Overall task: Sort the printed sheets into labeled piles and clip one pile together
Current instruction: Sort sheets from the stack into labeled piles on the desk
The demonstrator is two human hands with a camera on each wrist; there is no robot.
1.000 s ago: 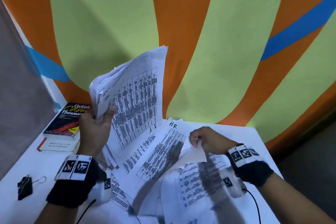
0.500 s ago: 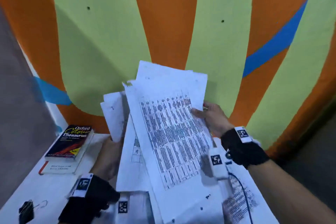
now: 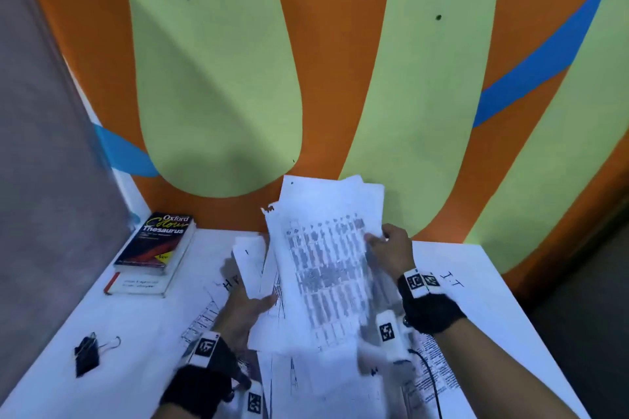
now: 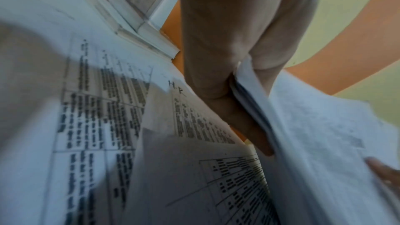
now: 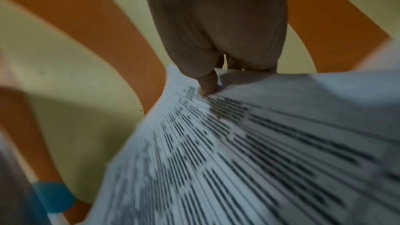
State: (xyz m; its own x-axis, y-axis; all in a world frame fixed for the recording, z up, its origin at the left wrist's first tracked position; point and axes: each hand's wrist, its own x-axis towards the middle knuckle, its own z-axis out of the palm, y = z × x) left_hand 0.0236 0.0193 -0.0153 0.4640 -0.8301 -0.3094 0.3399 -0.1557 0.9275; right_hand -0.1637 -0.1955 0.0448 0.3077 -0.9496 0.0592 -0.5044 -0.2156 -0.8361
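Note:
A loose stack of printed sheets (image 3: 323,269) stands tilted above the white table (image 3: 143,364). My left hand (image 3: 250,304) grips the stack's lower left edge, thumb on top, seen close in the left wrist view (image 4: 236,109). My right hand (image 3: 388,248) pinches the top sheet's right edge, thumb pressed on the print (image 5: 207,85). Under the stack lie other sheets, one marked "H.R" (image 4: 176,86) at the left. A handwritten "I.T" label (image 3: 452,279) shows on the sheet at the right. A black binder clip (image 3: 87,354) lies at the table's front left.
An Oxford thesaurus (image 3: 156,243) sits on another book (image 3: 136,284) at the table's back left corner. The orange and green wall (image 3: 340,78) rises right behind the table. A grey panel (image 3: 41,163) closes off the left side. A cable (image 3: 432,384) runs from my right wrist.
My right hand lifted a sheet from the table onto the stack in my left hand. The stack has since sunk lower towards the table, both hands still on it.

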